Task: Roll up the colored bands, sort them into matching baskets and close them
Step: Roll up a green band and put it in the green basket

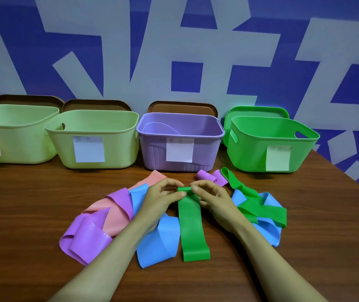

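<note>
A green band (pixel 192 227) lies lengthwise on the wooden table, its far end folded over into a small roll. My left hand (pixel 162 199) and my right hand (pixel 212 198) pinch that rolled end from either side. Around them lie more bands: purple (pixel 87 240), pink (pixel 113 214), blue (pixel 156 243), a second green one (pixel 261 211) and a small purple one (pixel 212 177). Behind stand open baskets: two pale green (pixel 10 136) (pixel 108 147), a purple one (pixel 152 149) and a bright green one (pixel 252 153).
Each basket carries a paper label on its front. Lids lean against the blue-and-white wall behind the baskets: brown ones (pixel 180 107) at the left and middle, a green one (pixel 257 111) at the right. The table's right edge (pixel 348 177) runs diagonally.
</note>
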